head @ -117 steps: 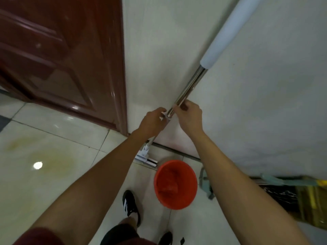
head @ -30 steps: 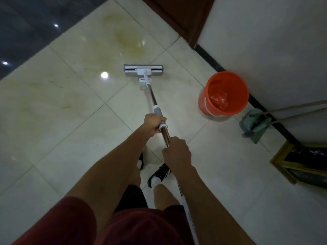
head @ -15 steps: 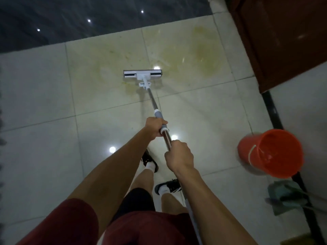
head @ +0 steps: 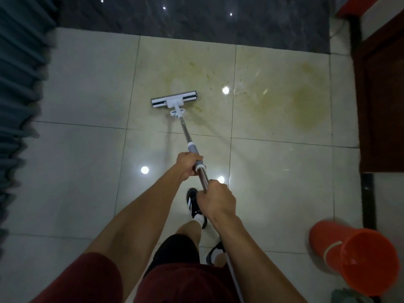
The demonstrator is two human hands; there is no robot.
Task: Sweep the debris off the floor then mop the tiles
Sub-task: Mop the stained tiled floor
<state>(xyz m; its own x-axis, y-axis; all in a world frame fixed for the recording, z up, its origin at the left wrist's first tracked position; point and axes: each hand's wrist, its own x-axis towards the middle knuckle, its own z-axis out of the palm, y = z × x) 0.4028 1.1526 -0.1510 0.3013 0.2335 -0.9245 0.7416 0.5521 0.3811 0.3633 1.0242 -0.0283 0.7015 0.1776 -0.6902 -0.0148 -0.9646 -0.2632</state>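
Flat white-and-grey mop head (head: 174,102) lying crosswise on the glossy cream floor tiles (head: 273,171), ahead of both fists curled round its steel pole: left hand (head: 188,164) nearer, right hand (head: 216,199) behind; yellowish stain (head: 306,108) off right.

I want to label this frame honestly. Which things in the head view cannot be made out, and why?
- Mop handle: its upper end is hidden behind the right hand and forearm.
- Orange bucket: blurred near the corner, so its contents cannot be told.
- Grey-green object: cut off by the bottom edge.
- Left hand fingers: curled around the handle, out of sight.
- Mop head underside: faces the floor.
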